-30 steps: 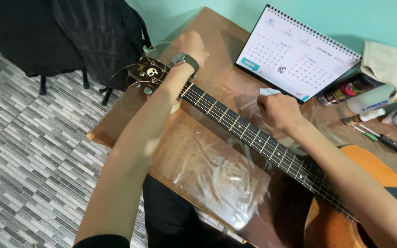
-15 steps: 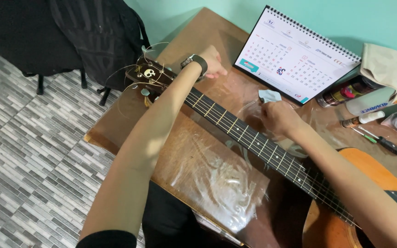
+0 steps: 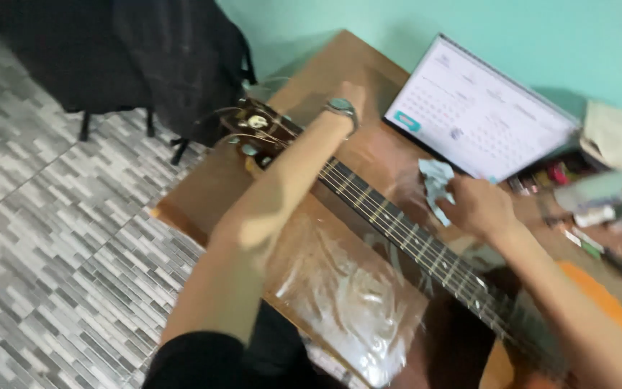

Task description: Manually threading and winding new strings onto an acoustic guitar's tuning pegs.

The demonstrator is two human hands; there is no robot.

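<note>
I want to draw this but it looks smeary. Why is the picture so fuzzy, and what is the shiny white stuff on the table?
In the head view, motion blur smears everything: the calendar grid is unreadable and the clutter at the right edge streaks. The shiny white patches are glare on the clear plastic sheet under the guitar neck. The right hand, holding a pale cloth, is soft-edged too.

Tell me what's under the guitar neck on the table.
Crinkled clear plastic sheet lies on the brown table beneath the guitar neck; whatever sits directly under the neck is covered.
</note>
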